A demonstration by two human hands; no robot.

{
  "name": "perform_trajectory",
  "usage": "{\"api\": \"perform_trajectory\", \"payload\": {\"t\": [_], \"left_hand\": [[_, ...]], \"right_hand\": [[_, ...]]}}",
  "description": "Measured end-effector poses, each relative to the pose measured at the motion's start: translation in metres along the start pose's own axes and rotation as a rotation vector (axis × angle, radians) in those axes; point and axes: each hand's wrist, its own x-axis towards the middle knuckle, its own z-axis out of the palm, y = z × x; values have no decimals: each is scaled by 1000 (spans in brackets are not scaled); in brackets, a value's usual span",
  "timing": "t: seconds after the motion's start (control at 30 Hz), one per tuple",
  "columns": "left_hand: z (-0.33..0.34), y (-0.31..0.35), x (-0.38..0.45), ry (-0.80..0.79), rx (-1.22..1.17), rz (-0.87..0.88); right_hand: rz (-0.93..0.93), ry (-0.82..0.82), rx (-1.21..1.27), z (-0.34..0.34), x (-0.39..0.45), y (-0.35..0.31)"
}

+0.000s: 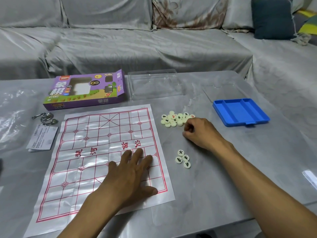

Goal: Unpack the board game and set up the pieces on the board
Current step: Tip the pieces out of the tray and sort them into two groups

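A thin white xiangqi board sheet [89, 152] with red grid lines lies flat on the grey table. My left hand [130, 174] rests on its near right part, palm down with straight fingers. To the right of the sheet sits a pile of cream round pieces [173, 119] with red and black characters. My right hand [200, 133] lies at the pile's right edge with its fingers curled under; whether they hold a piece is hidden. Several black-marked pieces [183, 159] sit grouped nearer to me, beside the board's right edge.
The purple game box [85, 93] lies behind the board. A clear plastic lid [154, 85] and a blue compartment tray [240, 111] sit at the back right. Metal ring puzzles [45, 117], a folded leaflet [42, 138] and crinkled plastic wrap [10, 121] lie at the left. A covered sofa [154, 40] stands beyond the table.
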Motion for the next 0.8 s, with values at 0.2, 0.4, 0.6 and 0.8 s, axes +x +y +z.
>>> {"api": "perform_trajectory", "payload": {"t": [0.2,0.4,0.6,0.8], "left_hand": [[-1,0,-1,-17,-11,1],[-4,2,-2,-17,-33,-9],[-4,2,-2,-17,3,6],[-3,2,-3,-17,-11,3]], "right_hand": [[330,-302,-117,-43,-11,30],[255,-35,10,-41,-17,42],[-17,134,-31,4,4,18],[28,220,-33,14,13,17]]}}
